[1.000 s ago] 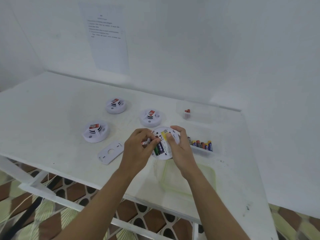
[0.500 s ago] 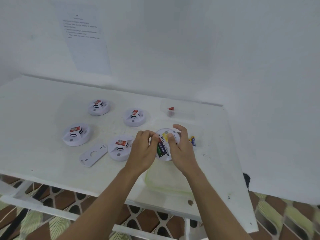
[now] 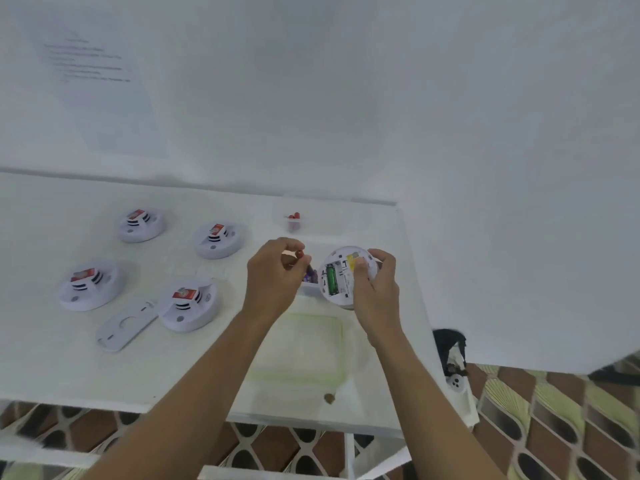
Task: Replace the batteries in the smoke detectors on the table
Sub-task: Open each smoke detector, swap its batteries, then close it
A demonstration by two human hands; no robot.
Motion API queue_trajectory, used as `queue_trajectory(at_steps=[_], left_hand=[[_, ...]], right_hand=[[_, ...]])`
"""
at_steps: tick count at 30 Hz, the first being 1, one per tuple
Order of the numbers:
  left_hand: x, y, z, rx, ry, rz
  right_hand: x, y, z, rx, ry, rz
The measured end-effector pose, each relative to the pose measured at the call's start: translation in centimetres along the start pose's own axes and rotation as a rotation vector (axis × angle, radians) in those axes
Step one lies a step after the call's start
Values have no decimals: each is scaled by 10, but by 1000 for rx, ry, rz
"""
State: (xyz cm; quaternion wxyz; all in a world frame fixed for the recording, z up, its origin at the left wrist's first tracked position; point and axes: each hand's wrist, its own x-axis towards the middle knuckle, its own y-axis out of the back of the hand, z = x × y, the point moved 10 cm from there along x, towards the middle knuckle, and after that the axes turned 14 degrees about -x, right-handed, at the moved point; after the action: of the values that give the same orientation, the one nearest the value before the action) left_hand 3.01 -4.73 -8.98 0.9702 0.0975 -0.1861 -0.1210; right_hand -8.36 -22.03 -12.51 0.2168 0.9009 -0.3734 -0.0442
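Observation:
My right hand grips a round white smoke detector with its back facing me; a green battery sits in the open compartment. My left hand is just left of it, fingers pinched on a small red-tipped battery. Below my left hand lies a clear tray of batteries, mostly hidden. Several other white detectors rest face up on the table, among them the nearest one, another in the middle and one at the far left.
A white mounting plate lies at the front left. A clear lid with a green rim sits under my forearms. A small clear container with red items stands at the back. The table's right edge is close by.
My left hand has drawn away from the detector to the left with a battery pinched in it. The right hand has turned the detector rightward. The view has shifted right.

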Motion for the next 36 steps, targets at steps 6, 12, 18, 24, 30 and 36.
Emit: queue_trajectory(at_steps=[6, 12, 18, 24, 30, 36], left_hand=[[22, -45, -25, 350, 22, -303], [9, -52, 21, 285, -246, -260], [-23, -79, 42, 221, -364, -456], [-30, -85, 54, 303, -429, -474], [-32, -86, 58, 340, -383, -469], [-42, -91, 72, 389, -472, -502]], right_hand=[[8, 22, 11, 31, -52, 20], [13, 28, 20, 61, -84, 7], [17, 31, 13, 28, -54, -4], [19, 35, 6, -37, 10, -7], [14, 34, 2, -89, 51, -48], [13, 36, -5, -106, 94, -110]])
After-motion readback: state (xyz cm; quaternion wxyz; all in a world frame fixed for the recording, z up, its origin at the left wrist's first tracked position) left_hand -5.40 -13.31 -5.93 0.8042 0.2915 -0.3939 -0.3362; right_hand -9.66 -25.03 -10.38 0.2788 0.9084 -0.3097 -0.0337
